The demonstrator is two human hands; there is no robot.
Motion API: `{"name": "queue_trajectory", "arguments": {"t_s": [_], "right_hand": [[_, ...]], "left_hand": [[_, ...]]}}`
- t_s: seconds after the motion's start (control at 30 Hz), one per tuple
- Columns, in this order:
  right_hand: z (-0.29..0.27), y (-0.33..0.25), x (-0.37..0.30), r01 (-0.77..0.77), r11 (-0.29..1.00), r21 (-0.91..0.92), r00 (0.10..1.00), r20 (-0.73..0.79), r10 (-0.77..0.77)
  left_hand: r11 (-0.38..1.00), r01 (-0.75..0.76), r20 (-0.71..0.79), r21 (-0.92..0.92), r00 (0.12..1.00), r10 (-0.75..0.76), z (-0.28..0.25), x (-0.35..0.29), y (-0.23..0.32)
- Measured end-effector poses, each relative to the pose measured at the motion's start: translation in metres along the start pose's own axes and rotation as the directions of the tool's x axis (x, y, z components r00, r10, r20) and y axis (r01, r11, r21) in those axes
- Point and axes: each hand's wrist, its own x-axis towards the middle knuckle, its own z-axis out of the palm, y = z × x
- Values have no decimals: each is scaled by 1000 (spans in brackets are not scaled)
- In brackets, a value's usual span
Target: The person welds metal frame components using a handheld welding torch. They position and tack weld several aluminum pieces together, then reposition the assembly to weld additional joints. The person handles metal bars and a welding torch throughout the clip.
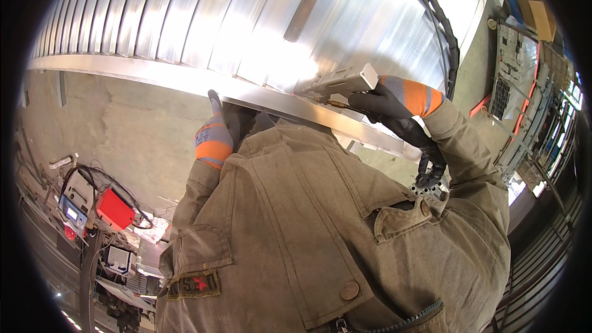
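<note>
My right hand, in a grey and orange glove with dark fingers, is closed round a pale grey welding gun. The gun has a thin brass-coloured tube along its side, and its nose is close to the edge rail of a shiny ribbed metal panel. A black sheathed hose hangs below that hand. My left hand, gloved alike, is at the near metal rail. One of its fingers stretches up to the rail's edge, apart from the dark, partly hidden rest of the hand.
A brown bar-like handle with an orange end lies across the panel. Black cables run along its right side. At lower left stand a red box and wired equipment. Cardboard and metal racks line the far right.
</note>
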Motion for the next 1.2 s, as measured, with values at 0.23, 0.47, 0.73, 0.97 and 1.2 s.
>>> {"name": "queue_trajectory", "arguments": {"t_s": [0.23,0.47,0.73,0.97,1.2], "right_hand": [[6,10,3,-31,993,-111,997,-71,23],[-2,11,14,-123,980,-159,992,1,124],[-6,-5,12,-90,981,-173,996,-9,90],[-9,-12,11,-103,984,-148,995,0,104],[-6,-17,6,-86,989,-119,996,-28,83]], "left_hand": [[999,-31,-30,17,999,32,0,0,1],[997,74,46,5,996,-74,-5,1,5],[997,70,43,-10,997,-69,-2,2,5],[996,84,57,-29,995,-82,-4,1,8],[994,100,68,-47,993,-97,-11,-2,14]]}}
